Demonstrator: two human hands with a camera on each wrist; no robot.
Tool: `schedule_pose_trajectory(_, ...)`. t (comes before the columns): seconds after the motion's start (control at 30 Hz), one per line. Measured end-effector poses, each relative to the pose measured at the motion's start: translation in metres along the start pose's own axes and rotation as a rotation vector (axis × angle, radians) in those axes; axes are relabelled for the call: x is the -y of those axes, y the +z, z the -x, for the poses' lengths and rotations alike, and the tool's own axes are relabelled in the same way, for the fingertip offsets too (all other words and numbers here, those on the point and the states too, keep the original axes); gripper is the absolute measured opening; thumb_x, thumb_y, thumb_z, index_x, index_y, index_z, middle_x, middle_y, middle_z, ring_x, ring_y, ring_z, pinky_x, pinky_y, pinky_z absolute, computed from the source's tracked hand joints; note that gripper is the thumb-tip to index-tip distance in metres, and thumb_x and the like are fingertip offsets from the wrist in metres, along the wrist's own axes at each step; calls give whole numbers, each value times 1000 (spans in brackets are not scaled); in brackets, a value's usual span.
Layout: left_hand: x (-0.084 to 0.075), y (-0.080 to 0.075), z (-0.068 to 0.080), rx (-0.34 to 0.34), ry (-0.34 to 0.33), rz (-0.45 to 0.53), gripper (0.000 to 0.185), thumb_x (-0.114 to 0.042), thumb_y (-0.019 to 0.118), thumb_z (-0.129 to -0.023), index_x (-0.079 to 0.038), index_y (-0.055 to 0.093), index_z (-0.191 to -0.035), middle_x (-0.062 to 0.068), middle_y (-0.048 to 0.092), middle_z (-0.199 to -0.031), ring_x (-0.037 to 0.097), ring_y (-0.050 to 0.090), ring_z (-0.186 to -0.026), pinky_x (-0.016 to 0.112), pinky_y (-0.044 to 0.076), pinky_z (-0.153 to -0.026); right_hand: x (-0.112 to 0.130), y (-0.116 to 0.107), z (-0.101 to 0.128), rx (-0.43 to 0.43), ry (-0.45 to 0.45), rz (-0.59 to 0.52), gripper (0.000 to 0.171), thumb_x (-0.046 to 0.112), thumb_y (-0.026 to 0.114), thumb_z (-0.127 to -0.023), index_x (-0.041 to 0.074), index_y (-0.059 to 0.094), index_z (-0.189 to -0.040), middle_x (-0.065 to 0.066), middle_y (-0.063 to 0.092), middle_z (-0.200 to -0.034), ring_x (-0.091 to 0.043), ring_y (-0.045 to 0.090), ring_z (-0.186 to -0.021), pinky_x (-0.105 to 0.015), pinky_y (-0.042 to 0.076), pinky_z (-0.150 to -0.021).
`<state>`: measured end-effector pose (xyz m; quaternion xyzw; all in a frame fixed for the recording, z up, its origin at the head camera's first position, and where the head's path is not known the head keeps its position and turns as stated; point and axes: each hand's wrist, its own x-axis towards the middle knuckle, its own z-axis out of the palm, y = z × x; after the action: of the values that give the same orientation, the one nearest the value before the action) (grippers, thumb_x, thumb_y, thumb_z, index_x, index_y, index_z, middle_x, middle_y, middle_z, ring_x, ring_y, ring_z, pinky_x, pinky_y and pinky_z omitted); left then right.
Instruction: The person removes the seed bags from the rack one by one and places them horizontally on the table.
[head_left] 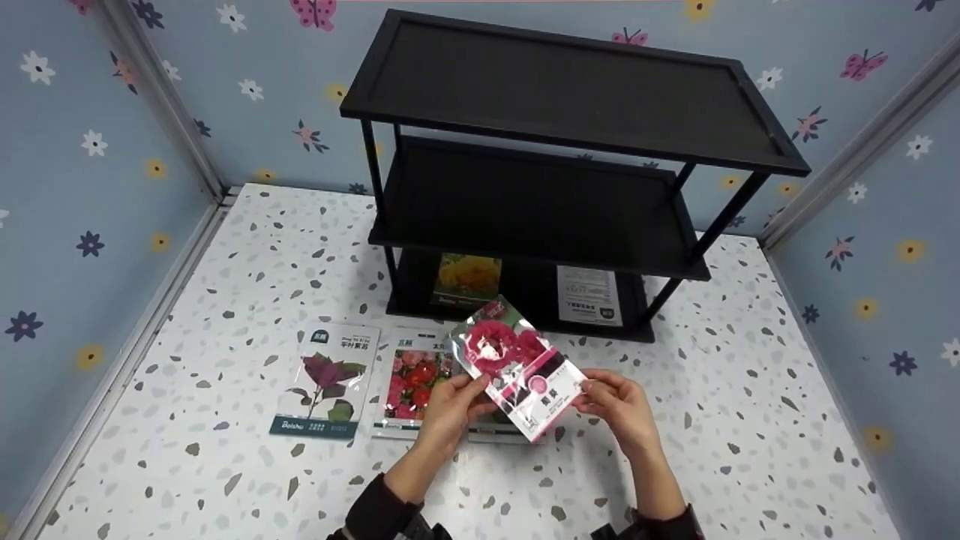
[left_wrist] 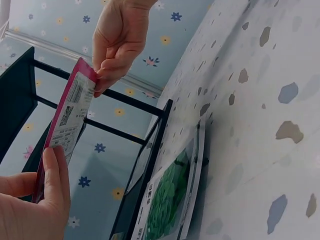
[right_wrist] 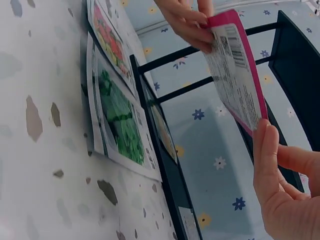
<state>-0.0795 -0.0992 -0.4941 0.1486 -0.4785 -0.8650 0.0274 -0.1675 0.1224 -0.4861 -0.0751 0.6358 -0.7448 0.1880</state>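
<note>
A seed packet [head_left: 517,367] with deep pink flowers is held tilted in front of the black shelf rack. My left hand [head_left: 452,405] pinches its lower left edge, and my right hand [head_left: 621,407] pinches its right corner. Both wrist views show the packet's printed back, with a barcode on white [right_wrist: 235,65]. Beneath it on the table lies a green-leaf packet [right_wrist: 120,117], mostly hidden from the head view. Left of that are a red-flower packet [head_left: 416,382] and a purple-leaf packet [head_left: 328,379].
The three-tier black rack [head_left: 540,202] stands against the flowered wall [head_left: 277,90]. On its bottom tier lie a yellow-flower packet [head_left: 469,277] and a packet with its white text side up [head_left: 589,295]. Speckled table surface [head_left: 739,390] extends to the right.
</note>
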Motion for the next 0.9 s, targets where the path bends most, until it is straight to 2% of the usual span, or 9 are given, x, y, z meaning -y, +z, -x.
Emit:
schedule_pose_trajectory(0.07, 3, 6, 1, -15, 49, 2, 40, -10, 55, -88, 18, 44, -113, 15, 60, -94, 18, 60, -78, 29, 52, -70, -8, -1, -2, 6, -82, -49, 33, -1, 56, -83, -21, 46, -107, -16, 63, -76, -20, 62, -65, -27, 53, -60)
schedule_pose_trajectory(0.17, 13, 15, 2, -60, 124, -1, 46, -14, 58, -86, 18, 42, -114, 14, 60, -93, 17, 60, -78, 29, 52, -67, -42, -14, -13, 12, -187, -108, 31, 3, 57, -84, -15, 49, -108, -19, 63, -81, -25, 63, -70, -30, 53, -63)
schedule_pose_trajectory(0.27, 22, 23, 3, -141, 183, -26, 44, -14, 61, -84, 16, 45, -112, 12, 60, -90, 15, 59, -75, 28, 51, -63, -72, -21, -23, -39, -204, -168, 28, 2, 57, -85, -10, 51, -110, -24, 61, -86, -31, 63, -75, -34, 53, -66)
schedule_pose_trajectory(0.33, 27, 28, 4, -196, 209, -44, 41, -11, 62, -82, 15, 46, -111, 12, 61, -89, 14, 58, -75, 26, 50, -62, -88, -22, -27, -125, -182, -175, 32, 5, 60, -84, -10, 51, -111, -28, 59, -89, -34, 62, -76, -37, 52, -67)
schedule_pose_trajectory(0.5, 33, 34, 3, -295, 267, -59, 33, 2, 61, -80, 17, 50, -107, 17, 61, -87, 15, 59, -74, 22, 50, -62, -99, -11, -24, -235, -199, -253, 35, 4, 62, -81, -11, 50, -110, -32, 57, -90, -36, 61, -77, -40, 51, -69)
schedule_pose_trajectory(0.67, 36, 31, 0, -318, 314, -70, 29, 7, 62, -78, 17, 53, -103, 20, 61, -84, 15, 59, -72, 22, 51, -63, -100, -8, -19, -227, -218, -240, 34, 6, 64, -80, -9, 51, -108, -32, 56, -90, -37, 61, -77, -43, 50, -69)
schedule_pose_trajectory(0.77, 34, 29, 0, -317, 310, -113, 30, 6, 63, -77, 17, 53, -103, 18, 61, -83, 15, 59, -71, 22, 51, -62, -97, -13, -19, -202, -196, -198, 35, 9, 65, -80, -7, 52, -109, -31, 56, -93, -38, 60, -79, -44, 50, -69)
schedule_pose_trajectory(0.9, 31, 28, 1, -301, 300, -149, 32, 7, 63, -76, 18, 53, -104, 18, 61, -83, 15, 59, -69, 22, 51, -59, -93, -28, -25, -212, -138, -56, 35, 15, 64, -81, -3, 54, -110, -26, 58, -97, -34, 60, -81, -40, 52, -67)
